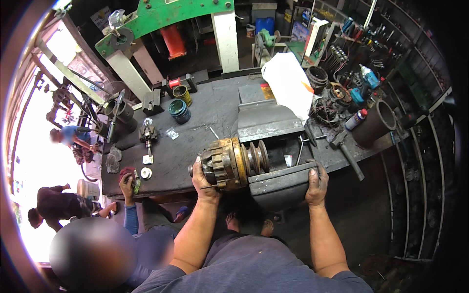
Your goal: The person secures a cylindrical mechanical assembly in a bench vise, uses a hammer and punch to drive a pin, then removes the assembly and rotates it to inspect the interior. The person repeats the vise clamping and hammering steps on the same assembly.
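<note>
From my remote seat: left hand has fingers wrapped round left end of yellow-brown pulley unit, at near edge of surface. Right hand rests fingers over right end of grey vise; grip strength I can't tell. My worry: rounded, heavy-looking housing, one-handed hold; roll or slip could drop it toward bare feet. Shifting near jaw might pinch fingers.

From my remote seat, I have the left forearm and right forearm reaching in from the near side. My left hand grips, thumb pointing far; my right hand curls, how firmly I can't quite tell.
</note>
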A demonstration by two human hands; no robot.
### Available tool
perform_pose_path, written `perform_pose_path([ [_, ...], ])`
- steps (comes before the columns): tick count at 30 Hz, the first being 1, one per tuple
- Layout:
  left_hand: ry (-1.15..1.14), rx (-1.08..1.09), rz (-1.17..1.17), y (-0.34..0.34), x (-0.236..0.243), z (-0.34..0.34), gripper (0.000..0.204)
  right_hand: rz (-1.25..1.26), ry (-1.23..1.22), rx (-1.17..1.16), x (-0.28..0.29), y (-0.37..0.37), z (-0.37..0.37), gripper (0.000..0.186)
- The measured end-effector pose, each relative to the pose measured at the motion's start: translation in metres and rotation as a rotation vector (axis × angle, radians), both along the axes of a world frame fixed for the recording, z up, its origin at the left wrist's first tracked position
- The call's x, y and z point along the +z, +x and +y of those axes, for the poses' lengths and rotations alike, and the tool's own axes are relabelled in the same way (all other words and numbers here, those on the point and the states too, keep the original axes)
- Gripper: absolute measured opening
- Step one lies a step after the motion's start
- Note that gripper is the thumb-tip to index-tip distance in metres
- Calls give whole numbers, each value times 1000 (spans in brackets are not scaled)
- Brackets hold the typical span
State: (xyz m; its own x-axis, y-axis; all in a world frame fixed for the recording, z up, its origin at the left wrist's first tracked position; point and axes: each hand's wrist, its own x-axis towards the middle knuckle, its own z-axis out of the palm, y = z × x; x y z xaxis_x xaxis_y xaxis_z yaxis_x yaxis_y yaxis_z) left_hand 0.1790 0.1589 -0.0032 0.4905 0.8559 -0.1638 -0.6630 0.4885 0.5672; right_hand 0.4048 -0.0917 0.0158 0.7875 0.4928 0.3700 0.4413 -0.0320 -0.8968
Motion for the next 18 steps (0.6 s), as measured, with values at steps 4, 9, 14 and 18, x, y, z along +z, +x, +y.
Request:
perform_pose_path([
  [4, -46, 51, 78, 2, 1, 0, 46, -16, 6, -40, 1, -3, 1, 39],
  [9, 8, 26, 63, 1, -2, 1, 45, -49, 9, -101, 1, -7, 2, 45],
  [14, 13, 20, 28, 0, -10, 5, 43, -65, -58, -122, 0, -8, -3, 43],
  [18, 53, -3, 33, -1, -14, 7, 43, -52, -75, -133, -1, -7, -3, 41],
])
